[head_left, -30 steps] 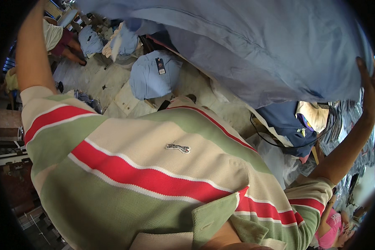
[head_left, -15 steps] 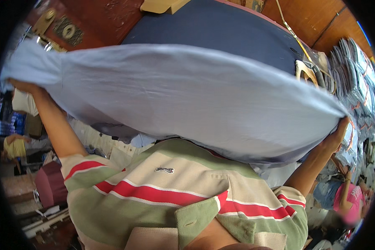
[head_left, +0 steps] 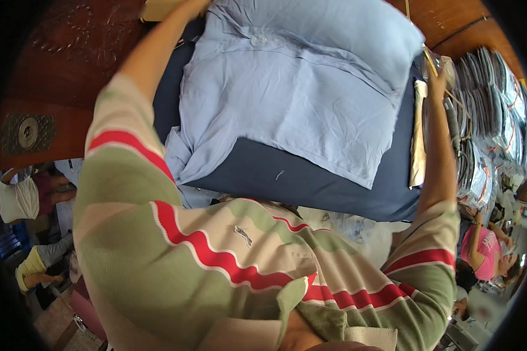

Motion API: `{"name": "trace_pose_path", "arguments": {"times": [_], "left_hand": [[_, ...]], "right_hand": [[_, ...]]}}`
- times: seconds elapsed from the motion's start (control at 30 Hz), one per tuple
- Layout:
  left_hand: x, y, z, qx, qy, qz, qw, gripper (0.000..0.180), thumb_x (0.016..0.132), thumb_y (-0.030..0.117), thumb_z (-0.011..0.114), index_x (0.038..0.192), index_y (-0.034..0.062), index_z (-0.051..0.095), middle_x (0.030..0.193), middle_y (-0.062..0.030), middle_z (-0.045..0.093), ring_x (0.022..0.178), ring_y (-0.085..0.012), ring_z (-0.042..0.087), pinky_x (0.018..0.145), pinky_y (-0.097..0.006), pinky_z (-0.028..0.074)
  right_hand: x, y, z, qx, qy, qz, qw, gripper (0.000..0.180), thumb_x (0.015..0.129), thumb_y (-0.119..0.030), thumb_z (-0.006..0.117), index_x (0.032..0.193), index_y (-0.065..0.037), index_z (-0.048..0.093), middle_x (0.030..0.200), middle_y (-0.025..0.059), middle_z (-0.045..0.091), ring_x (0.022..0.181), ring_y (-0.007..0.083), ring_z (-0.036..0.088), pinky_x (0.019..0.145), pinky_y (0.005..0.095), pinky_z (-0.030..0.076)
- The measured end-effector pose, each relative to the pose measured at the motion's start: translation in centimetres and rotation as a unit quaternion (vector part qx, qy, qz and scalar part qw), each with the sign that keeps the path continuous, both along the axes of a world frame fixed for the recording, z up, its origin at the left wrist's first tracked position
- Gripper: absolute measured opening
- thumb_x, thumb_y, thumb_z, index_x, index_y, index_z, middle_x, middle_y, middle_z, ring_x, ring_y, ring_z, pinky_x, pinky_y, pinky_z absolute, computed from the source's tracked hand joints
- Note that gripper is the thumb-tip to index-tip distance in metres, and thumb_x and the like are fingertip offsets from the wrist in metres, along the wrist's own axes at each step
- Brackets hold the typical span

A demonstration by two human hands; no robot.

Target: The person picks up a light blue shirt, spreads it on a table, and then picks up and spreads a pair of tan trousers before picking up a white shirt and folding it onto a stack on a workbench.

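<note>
A light-blue shirt [head_left: 293,88] lies spread over the navy padded board [head_left: 263,175], its far part raised in a soft billow. Its near edge hangs unevenly, with a bunched part at the left and a corner at the right. My left hand [head_left: 194,7] is at the shirt's far left edge, mostly cut off by the top of the picture, so its fingers are hidden. Beside the shirt's right edge is my right hand [head_left: 437,81], near a yellow cord [head_left: 430,61]; its fingers are blurred, and I cannot tell whether they grip the cloth.
Stacks of folded, bagged garments [head_left: 489,105] stand at the right, next to a pale wooden piece [head_left: 418,134]. Dark red carved wood [head_left: 70,58] borders the left. A small white thread [head_left: 279,175] lies on the board. Other people are at both sides, one in a pink top [head_left: 480,254].
The shirt, stretched wide in the air between both hands before, has come down onto the board. Both my arms have moved forward, the left one also inward to the right.
</note>
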State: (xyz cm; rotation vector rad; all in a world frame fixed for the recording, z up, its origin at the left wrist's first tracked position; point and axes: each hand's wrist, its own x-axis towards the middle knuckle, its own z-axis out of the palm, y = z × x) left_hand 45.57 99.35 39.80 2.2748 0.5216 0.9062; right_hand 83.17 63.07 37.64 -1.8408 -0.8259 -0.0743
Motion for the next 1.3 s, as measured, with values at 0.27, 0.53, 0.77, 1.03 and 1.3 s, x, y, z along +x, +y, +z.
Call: {"name": "trace_pose_path", "arguments": {"times": [0.27, 0.53, 0.77, 1.03, 1.3], "left_hand": [[-23.0, -16.9, -14.1, -0.191, 0.119, 0.323, 0.919, 0.051, 0.08, 0.038, 0.044, 0.118, 0.0047, 0.038, 0.118, -0.0174, 0.039, 0.11, -0.0315, 0.036, 0.091, -0.036, 0.029], [-23.3, -24.5, -12.2, -0.301, 0.147, 0.319, 0.886, 0.026, 0.072, 0.022, 0.056, 0.087, 0.0009, 0.051, 0.088, -0.0172, 0.055, 0.085, -0.0303, 0.052, 0.073, -0.034, 0.039], [-34.0, -27.5, -7.7, -0.382, -0.228, 0.504, 0.74, 0.031, 0.07, 0.022, 0.059, 0.096, 0.0052, 0.054, 0.085, -0.0047, 0.055, 0.072, -0.0145, 0.053, 0.066, -0.025, 0.043], [-43.7, -39.0, -13.9, -0.29, -0.147, 0.618, 0.716, 0.041, 0.072, 0.027, 0.056, 0.101, 0.0006, 0.049, 0.094, -0.0101, 0.055, 0.086, -0.0211, 0.053, 0.073, -0.032, 0.041], [-30.8, -32.0, -15.3, 0.008, 0.227, 0.535, 0.814, 0.054, 0.073, 0.036, 0.051, 0.118, 0.0111, 0.037, 0.121, -0.0108, 0.038, 0.109, -0.0278, 0.037, 0.086, -0.045, 0.029]], "right_hand": [[-14.9, -14.5, -10.2, -0.275, -0.004, -0.142, 0.951, 0.053, 0.074, -0.043, 0.052, 0.103, 0.001, 0.05, 0.093, 0.0175, 0.056, 0.084, 0.0284, 0.054, 0.075, 0.0345, 0.04], [-20.0, -10.0, -11.3, -0.203, 0.041, -0.058, 0.977, 0.022, 0.075, -0.017, 0.055, 0.083, 0.003, 0.049, 0.081, 0.0122, 0.052, 0.072, 0.0203, 0.049, 0.069, 0.0281, 0.038], [-21.4, -19.4, -7.1, -0.024, 0.033, -0.054, 0.998, 0.037, 0.076, -0.007, 0.051, 0.11, 0.003, 0.041, 0.099, 0.0125, 0.052, 0.094, 0.0191, 0.047, 0.085, 0.0265, 0.032], [-28.6, -29.3, -9.2, -0.099, 0.112, -0.011, 0.989, 0.026, 0.078, -0.002, 0.044, 0.103, 0.003, 0.049, 0.105, 0.0166, 0.05, 0.101, 0.0227, 0.045, 0.088, 0.0296, 0.03], [-25.6, -24.7, -9.2, -0.087, -0.149, -0.046, 0.984, 0.023, 0.077, -0.007, 0.048, 0.098, 0.001, 0.051, 0.101, 0.0159, 0.048, 0.099, 0.0285, 0.043, 0.084, 0.0346, 0.032]]}}
